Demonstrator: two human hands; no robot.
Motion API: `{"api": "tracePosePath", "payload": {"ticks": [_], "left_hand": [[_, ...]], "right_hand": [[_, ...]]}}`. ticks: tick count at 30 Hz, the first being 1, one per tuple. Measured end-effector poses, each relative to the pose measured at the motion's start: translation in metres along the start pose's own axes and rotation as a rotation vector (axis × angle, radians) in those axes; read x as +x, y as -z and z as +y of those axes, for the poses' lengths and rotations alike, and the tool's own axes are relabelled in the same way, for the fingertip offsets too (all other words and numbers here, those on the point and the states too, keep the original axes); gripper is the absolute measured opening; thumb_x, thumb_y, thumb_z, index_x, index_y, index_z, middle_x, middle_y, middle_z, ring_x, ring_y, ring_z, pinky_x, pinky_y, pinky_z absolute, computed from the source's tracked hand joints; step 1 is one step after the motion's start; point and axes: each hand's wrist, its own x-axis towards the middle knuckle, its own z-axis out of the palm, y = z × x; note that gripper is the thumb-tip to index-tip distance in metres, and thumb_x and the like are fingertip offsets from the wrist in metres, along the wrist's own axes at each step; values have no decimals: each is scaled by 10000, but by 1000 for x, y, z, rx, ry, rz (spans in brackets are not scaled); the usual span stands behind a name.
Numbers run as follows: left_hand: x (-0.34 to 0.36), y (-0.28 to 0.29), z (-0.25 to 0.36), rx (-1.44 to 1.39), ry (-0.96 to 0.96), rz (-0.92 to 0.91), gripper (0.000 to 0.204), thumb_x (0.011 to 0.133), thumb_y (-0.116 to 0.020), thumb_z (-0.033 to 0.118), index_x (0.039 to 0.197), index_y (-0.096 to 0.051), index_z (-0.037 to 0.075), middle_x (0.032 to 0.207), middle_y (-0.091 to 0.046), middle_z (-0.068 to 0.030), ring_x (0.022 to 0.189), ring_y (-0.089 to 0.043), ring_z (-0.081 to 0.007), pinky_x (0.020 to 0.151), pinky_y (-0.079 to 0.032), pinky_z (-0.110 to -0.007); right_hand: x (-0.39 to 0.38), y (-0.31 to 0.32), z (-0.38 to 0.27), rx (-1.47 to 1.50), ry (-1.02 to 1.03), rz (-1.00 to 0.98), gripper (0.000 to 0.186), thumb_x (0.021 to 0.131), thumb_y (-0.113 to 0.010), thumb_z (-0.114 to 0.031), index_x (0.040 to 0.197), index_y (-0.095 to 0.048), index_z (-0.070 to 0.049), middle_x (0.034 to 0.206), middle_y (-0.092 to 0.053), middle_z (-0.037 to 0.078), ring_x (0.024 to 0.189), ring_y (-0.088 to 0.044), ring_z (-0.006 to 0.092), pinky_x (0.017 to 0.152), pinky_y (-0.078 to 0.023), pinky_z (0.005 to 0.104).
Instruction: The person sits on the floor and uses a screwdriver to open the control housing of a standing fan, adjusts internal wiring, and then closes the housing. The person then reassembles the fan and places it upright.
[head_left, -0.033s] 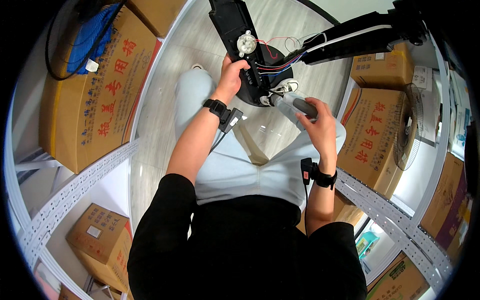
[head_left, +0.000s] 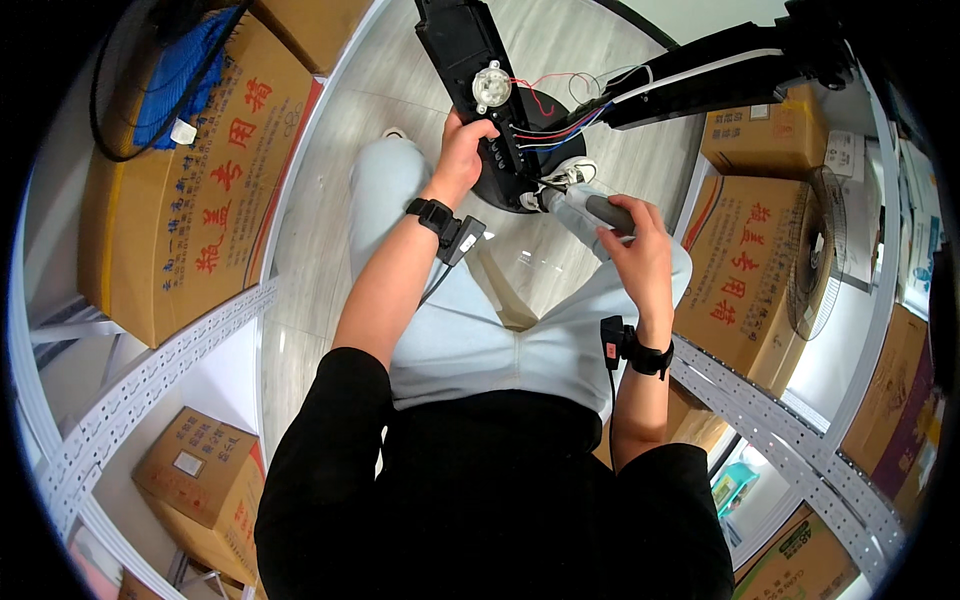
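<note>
Head view: one large cardboard box (head_left: 215,190), contents hidden, is being carried by the left shelf (head_left: 165,362); one black panel (head_left: 462,52), beyond the knees, is being gripped by the left hand (head_left: 461,158); to its right, one grey-handled tool (head_left: 608,214) is being held by the right hand (head_left: 641,248), fingers curled.

from my remote seat i see a black panel (head_left: 458,38), red, white and blue wires (head_left: 572,132), and a dark grey handle (head_left: 606,213). the trousers (head_left: 450,350) are pale blue, the floor (head_left: 318,250) streaked grey.

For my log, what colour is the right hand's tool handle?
The tool handle is dark grey; head view shows it.
</note>
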Motion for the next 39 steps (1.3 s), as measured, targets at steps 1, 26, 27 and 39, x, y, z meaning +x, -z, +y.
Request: {"api": "tracePosePath", "payload": {"ticks": [1,26,27,39], "left_hand": [[0,-1,0,5,-2,1,459,690,-550,-104,1133,-579,13,1028,-649,-34,910,-595,-149,796,-479,-286],[-11,-9,11,-16,208,-234,383,932,-643,101,1293,-541,19,1199,-657,-88,1094,-646,-214,978,-521,-374],[-13,-10,10,-4,195,-234,390,941,-649,152,1294,-543,25,1203,-656,-87,1099,-644,-211,981,-518,-372],[-8,7,-3,-177,267,-172,640,943,-675,417,1423,-432,71,1267,-601,-72,1118,-610,-167,928,-530,-337]], "right_hand": [[0,0,6,-57,52,19,353,915,-708,-324,1088,-680,-18,704,-682,118,598,-676,185,567,-511,304],[13,43,-10,244,-394,-115,335,856,-781,-144,1153,-654,-56,875,-701,49,680,-650,88,574,-530,239],[13,44,-11,253,-386,-106,336,855,-781,-143,1153,-654,-56,876,-699,48,678,-646,85,574,-529,237],[13,34,-37,56,-562,-201,311,839,-798,-245,1033,-663,-43,826,-706,111,669,-674,160,600,-512,293]]}}
